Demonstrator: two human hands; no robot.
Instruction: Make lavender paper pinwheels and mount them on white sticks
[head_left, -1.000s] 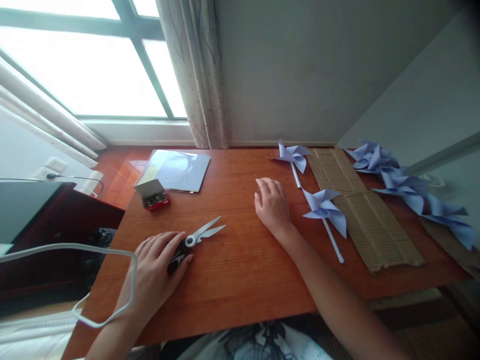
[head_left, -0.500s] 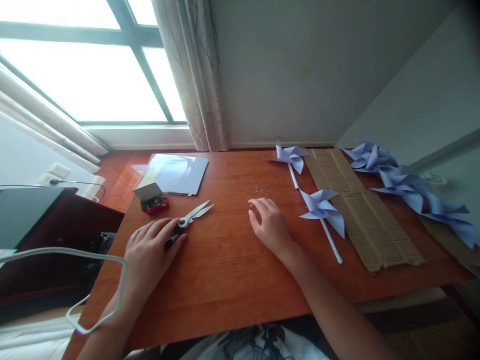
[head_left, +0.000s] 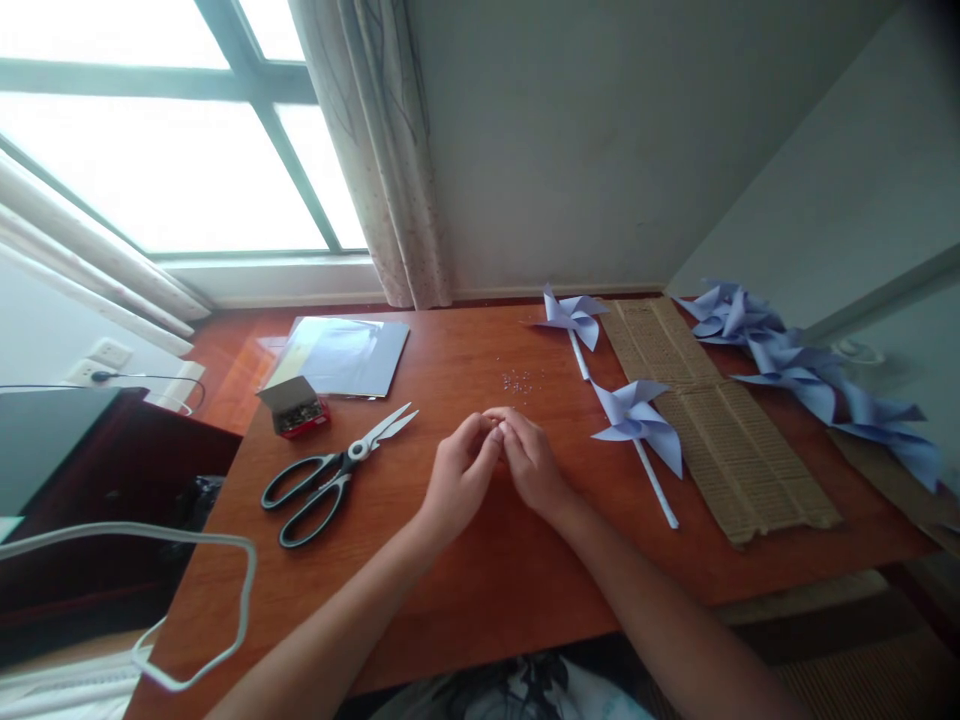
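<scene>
My left hand (head_left: 456, 482) and my right hand (head_left: 534, 466) meet at the middle of the wooden table (head_left: 465, 570), fingertips pinched together. Whatever lies between the fingertips is too small to see. A scatter of tiny pale beads (head_left: 517, 381) lies just beyond the hands. Black-handled scissors (head_left: 330, 476) rest open on the table to the left, apart from my left hand. A light blue paper pinwheel (head_left: 637, 416) on a white stick lies just right of my right hand, and a second pinwheel (head_left: 573, 314) lies farther back.
A small open red box of pins (head_left: 296, 408) and a stack of blue paper sheets (head_left: 345, 355) sit at the back left. A corrugated cardboard strip (head_left: 712, 420) and several more pinwheels (head_left: 810, 370) lie on the right. A white cable (head_left: 187, 600) loops past the table's left edge.
My left hand let go of the scissors and moved right to the table's middle. My right hand drew back from the beads to meet it. The scissors now lie free.
</scene>
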